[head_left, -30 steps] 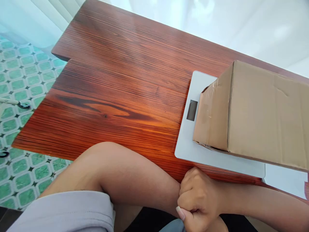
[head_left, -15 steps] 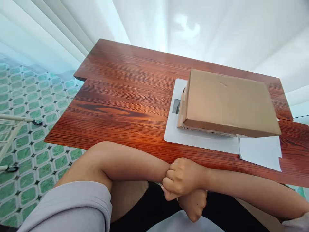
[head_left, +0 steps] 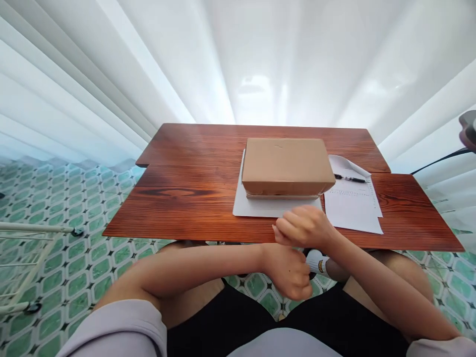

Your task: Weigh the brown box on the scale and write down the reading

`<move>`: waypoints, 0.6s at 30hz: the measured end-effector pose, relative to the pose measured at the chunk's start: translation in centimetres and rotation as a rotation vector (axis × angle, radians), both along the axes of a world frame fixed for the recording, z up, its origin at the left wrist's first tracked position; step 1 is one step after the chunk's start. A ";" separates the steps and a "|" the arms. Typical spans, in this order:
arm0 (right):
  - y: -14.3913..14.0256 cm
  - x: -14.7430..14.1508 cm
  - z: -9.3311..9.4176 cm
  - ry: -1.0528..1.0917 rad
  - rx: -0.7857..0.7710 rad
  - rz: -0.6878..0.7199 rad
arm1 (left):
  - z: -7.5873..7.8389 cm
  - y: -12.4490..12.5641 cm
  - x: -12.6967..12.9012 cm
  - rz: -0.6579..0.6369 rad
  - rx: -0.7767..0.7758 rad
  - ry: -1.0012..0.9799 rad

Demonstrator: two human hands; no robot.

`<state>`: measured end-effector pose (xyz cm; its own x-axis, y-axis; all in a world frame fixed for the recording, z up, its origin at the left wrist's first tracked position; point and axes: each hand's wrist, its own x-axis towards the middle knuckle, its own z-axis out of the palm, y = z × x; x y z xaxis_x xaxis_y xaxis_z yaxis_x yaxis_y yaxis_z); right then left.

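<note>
My left hand [head_left: 289, 273] hangs in front of the table's front edge, above my lap, its fingers curled into a loose fist. Just above it, my right hand [head_left: 303, 225] is closed as well, by the table's front edge; no object shows in either hand. My wrists cross near each other. Nearest to my right hand on the table is a flat white scale [head_left: 247, 207]. A closed brown cardboard box [head_left: 282, 161] lies on the scale and covers most of it.
The reddish-brown wooden table [head_left: 186, 178] has stepped edges. White paper sheets [head_left: 351, 210] lie right of the box, with a black pen [head_left: 349, 178] on them. White curtains [head_left: 215, 64] hang behind. A pale metal rack [head_left: 37, 258] on casters stands at the left.
The view has shifted, showing the whole table, the paper and the pen. My right hand has come off my left wrist and moved up toward the table edge. The box stays on the scale.
</note>
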<state>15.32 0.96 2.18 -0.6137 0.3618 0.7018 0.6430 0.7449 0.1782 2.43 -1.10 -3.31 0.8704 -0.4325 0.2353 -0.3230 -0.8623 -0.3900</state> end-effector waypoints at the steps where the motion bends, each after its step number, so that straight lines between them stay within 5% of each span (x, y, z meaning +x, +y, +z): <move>1: 0.1 0.7 0.4 0.038 0.006 -0.039 | 0.6 0.5 0.1 -0.049 -0.048 -0.055; 5: 0.8 3.3 1.7 0.146 0.010 -0.140 | 3.2 2.5 0.2 -0.007 -0.209 -0.377; 12: 3.4 7.9 2.3 0.535 0.002 -0.354 | 6.4 6.1 -2.8 0.439 -0.291 -0.725; 16: 5.2 9.0 0.8 1.018 -0.282 -0.420 | 6.5 8.5 -5.2 0.697 -0.352 -1.014; 18: 6.0 9.2 -0.4 1.247 -0.503 -0.377 | 6.1 9.5 -6.1 0.852 -0.510 -1.141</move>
